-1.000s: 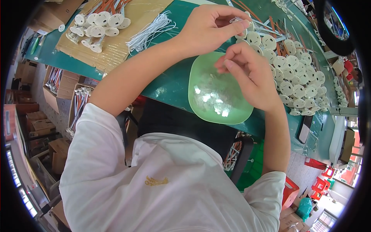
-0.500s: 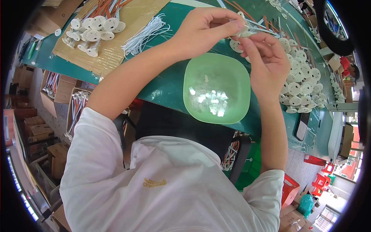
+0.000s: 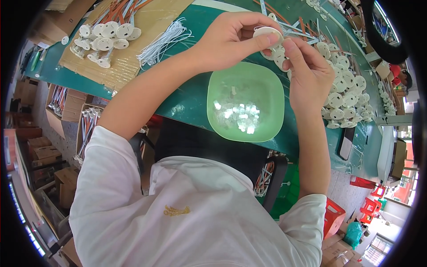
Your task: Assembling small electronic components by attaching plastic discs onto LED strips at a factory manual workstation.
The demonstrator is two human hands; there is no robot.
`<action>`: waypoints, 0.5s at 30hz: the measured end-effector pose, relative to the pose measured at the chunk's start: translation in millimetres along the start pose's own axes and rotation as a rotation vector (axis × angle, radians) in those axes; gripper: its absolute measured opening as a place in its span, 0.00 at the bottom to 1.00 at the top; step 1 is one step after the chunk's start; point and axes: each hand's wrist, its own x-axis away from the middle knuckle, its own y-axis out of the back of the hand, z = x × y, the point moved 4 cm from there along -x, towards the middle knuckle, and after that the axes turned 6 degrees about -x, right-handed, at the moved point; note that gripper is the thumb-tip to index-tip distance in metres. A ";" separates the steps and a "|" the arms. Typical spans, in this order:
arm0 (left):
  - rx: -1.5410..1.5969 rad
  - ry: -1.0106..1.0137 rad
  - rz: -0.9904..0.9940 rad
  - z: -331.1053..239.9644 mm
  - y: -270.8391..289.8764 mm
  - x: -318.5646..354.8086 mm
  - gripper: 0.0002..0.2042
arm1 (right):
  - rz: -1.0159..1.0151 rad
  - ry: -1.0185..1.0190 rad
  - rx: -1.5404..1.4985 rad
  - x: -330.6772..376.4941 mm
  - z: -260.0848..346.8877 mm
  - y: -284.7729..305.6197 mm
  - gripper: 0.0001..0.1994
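Between its thumb and fingers, my left hand point(image 3: 238, 40) grips a white round disc point(image 3: 269, 32), its edge tilted up above the table. My right hand point(image 3: 310, 71) is closed in a pinch close against the disc's right edge; what lies between those fingertips is too small to make out. Just below both hands sits a light green square bowl point(image 3: 260, 84) with a scatter of small shiny clear pieces point(image 3: 242, 116) at its bottom. More white discs point(image 3: 279, 58) with strips lie behind my fingers, partly covered by them.
A large heap of white discs point(image 3: 340, 84) fills the table's right, with a phone point(image 3: 347, 143) at its near edge. At left, white discs point(image 3: 105, 43) with brown and white strips rest on cardboard point(image 3: 120, 66), beside a bundle of white cords point(image 3: 162, 43). A green table point(image 3: 184, 100) lies underneath.
The disc in my left hand has come into clearer sight, its round edge now showing above the thumb. My right fingertips have shifted slightly right. The whole view has moved a little.
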 end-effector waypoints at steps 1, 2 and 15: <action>0.000 -0.001 0.000 2.0 -0.3 -0.4 0.13 | 0.013 -0.005 -0.017 -0.3 -1.5 -0.4 0.10; -0.085 -0.071 -0.018 3.2 -0.2 -1.0 0.13 | 0.013 -0.005 -0.016 -0.5 -2.7 -0.2 0.10; -0.156 0.123 -0.075 -9.6 5.6 -3.1 0.10 | 0.035 0.080 0.006 0.7 4.2 -3.8 0.10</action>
